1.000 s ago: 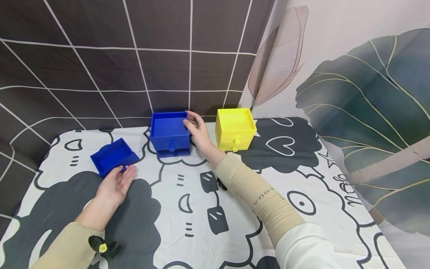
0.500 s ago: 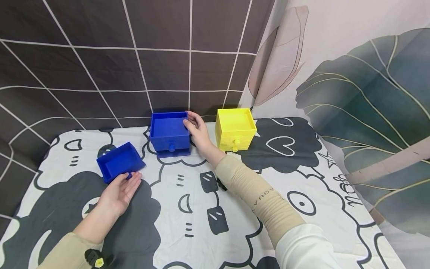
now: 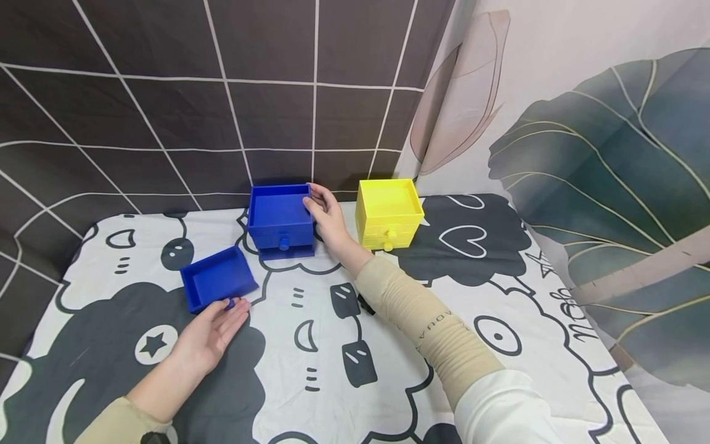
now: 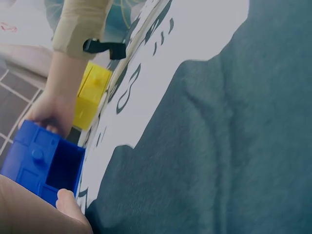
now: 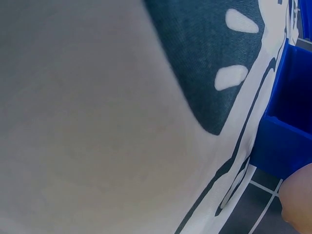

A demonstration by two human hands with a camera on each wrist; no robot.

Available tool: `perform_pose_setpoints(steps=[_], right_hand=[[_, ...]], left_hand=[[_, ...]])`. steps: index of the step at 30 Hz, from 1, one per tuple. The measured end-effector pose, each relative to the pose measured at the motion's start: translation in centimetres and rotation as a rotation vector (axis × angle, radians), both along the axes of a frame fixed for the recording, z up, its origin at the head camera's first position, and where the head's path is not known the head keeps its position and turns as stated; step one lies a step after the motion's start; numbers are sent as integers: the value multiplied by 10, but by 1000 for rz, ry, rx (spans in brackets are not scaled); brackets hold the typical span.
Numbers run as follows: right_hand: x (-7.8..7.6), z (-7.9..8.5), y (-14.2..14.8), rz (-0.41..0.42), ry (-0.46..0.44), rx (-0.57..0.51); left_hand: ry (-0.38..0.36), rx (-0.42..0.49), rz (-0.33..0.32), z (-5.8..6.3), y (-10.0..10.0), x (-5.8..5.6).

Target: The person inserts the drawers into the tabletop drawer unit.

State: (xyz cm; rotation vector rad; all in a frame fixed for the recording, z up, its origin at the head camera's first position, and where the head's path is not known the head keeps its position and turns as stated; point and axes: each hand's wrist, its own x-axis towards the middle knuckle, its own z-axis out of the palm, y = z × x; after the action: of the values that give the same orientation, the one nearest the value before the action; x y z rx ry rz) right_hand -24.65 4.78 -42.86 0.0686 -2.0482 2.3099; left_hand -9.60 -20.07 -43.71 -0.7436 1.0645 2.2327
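Note:
A small blue drawer, hollow side up and slightly tilted, is in my left hand. That hand pinches its round knob between thumb and fingers. Just to the right and farther back stands the blue drawer cabinet, its upper drawer in place and its lower slot hollow, as the left wrist view shows. My right hand grips the cabinet's right wall, thumb on the near top edge. In the right wrist view, a fingertip lies against the blue cabinet wall.
A yellow drawer cabinet with knobs stands right of my right hand. Behind both cabinets rises a dark wall cloth with white grid lines. A cartoon-print cloth covers the table. A leaf-patterned curtain hangs at right.
My left hand has carried the blue drawer rightward and a little nearer, toward the cabinet. My right hand and both cabinets have stayed put.

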Motion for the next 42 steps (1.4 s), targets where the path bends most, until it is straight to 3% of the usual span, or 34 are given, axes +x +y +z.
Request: perform_pose_setpoints(steps=[21, 34, 42], right_hand=[[-2, -3, 1, 1, -1, -6], [-3, -1, 0, -6, 15, 9], [-2, -2, 0, -4, 21, 18]], left_hand=[[79, -84, -94, -6, 29, 17], [157, -131, -163, -5, 55, 17], [135, -145, -162, -3, 71, 16]])
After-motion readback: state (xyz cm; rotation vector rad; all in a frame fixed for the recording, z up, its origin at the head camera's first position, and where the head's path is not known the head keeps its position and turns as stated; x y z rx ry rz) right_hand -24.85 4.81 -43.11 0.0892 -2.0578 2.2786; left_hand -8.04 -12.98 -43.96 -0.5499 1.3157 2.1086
